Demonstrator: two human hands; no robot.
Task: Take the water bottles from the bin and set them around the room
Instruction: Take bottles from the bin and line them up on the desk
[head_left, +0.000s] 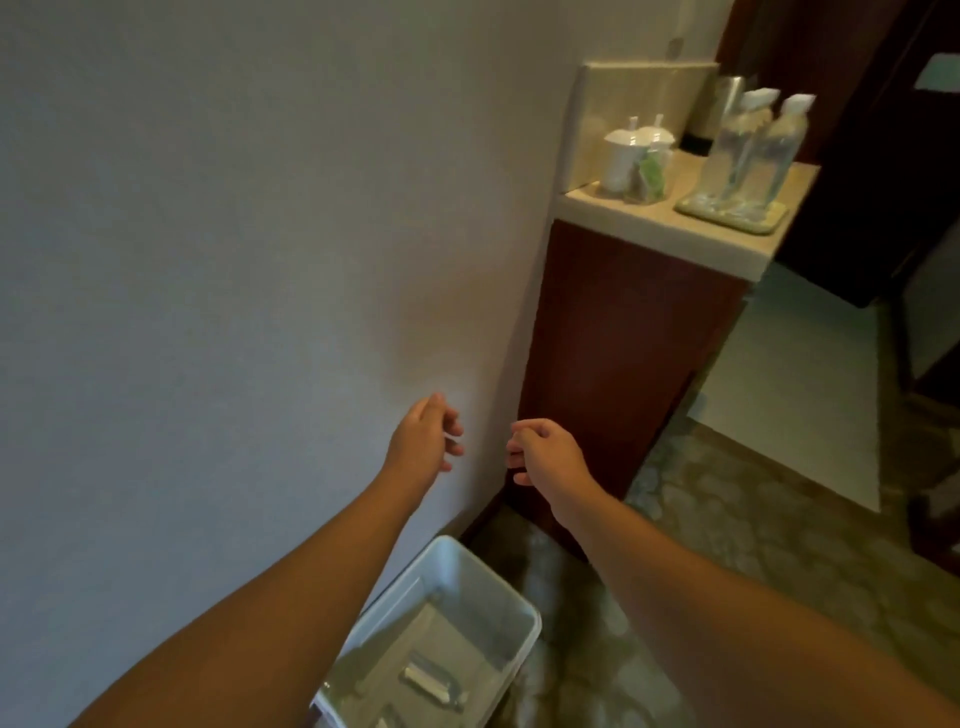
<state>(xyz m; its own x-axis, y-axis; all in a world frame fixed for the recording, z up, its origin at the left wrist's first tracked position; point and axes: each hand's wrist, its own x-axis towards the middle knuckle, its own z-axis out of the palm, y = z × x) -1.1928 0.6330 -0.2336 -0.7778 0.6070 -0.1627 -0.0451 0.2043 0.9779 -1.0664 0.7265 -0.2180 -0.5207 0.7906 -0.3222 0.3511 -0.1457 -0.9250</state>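
Head view, looking down along a pale wall (208, 234). My left hand (423, 439) and right hand (545, 457) are both held out in front of me at about the same height, close to each other but not touching, palms turned toward one another. The fingers of each hand are loosely curled and spread, and neither hand holds anything. Below my forearms, a translucent white plastic bin (519, 618) stands on the patterned carpet (753, 545) against the wall; one clear water bottle (434, 683) lies on its side on the bin's floor. Ahead and to the right, a dark wooden cabinet (623, 353) with a light stone countertop (670, 228) stands against the wall. On the countertop, two clear water bottles with white caps (753, 150) stand upright side by side on a small pale green tray (769, 221) near the front edge. Farther back, beside the wall, stand two white lidded cups (631, 150); something green shows in front of them, too blurred to identify.
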